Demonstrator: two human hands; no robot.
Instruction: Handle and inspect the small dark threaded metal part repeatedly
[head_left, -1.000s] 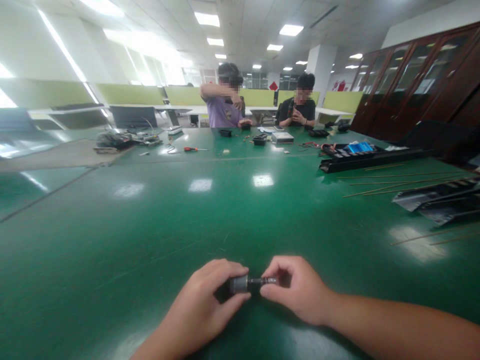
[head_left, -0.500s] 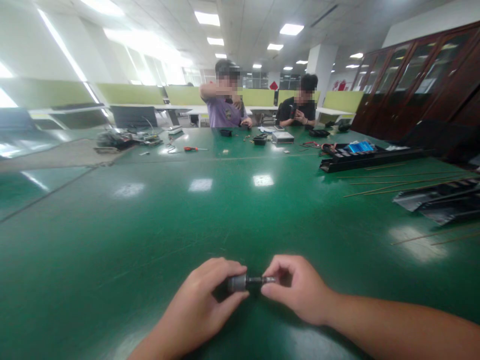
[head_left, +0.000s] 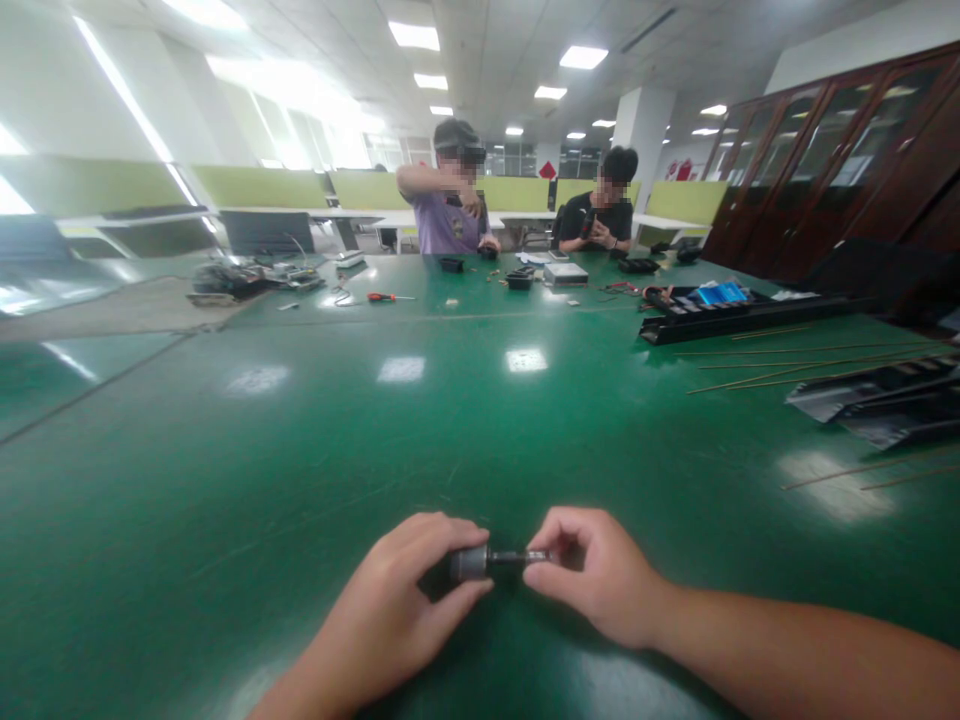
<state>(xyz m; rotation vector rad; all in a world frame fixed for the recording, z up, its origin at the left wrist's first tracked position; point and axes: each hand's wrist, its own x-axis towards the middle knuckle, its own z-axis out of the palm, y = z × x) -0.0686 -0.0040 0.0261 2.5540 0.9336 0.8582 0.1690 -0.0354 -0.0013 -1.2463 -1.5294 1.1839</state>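
Low in the head view, my left hand (head_left: pixel 409 590) grips a grey metal cylinder (head_left: pixel 469 564) between thumb and fingers. A thin dark shaft (head_left: pixel 506 558) sticks out of the cylinder's right end, lying level. The shaft's shiny far tip is pinched between thumb and forefinger of my right hand (head_left: pixel 592 572). Both hands are low over the green table (head_left: pixel 360 440). The exact kind of this cylinder-and-shaft part cannot be made out, and my left fingers hide some of the cylinder.
Long thin rods (head_left: pixel 787 366) and black metal channels (head_left: pixel 892 410) lie on the right. Farther back are a channel with a blue piece (head_left: pixel 722 294), an orange screwdriver (head_left: pixel 386 297), black trays (head_left: pixel 519 280) and a flat box (head_left: pixel 566 274). Two people (head_left: pixel 450 220) sit across the table.
My left hand and the cylinder have shifted slightly left, and a little more of the shaft shows between the hands. My right hand keeps its pinch almost in place.
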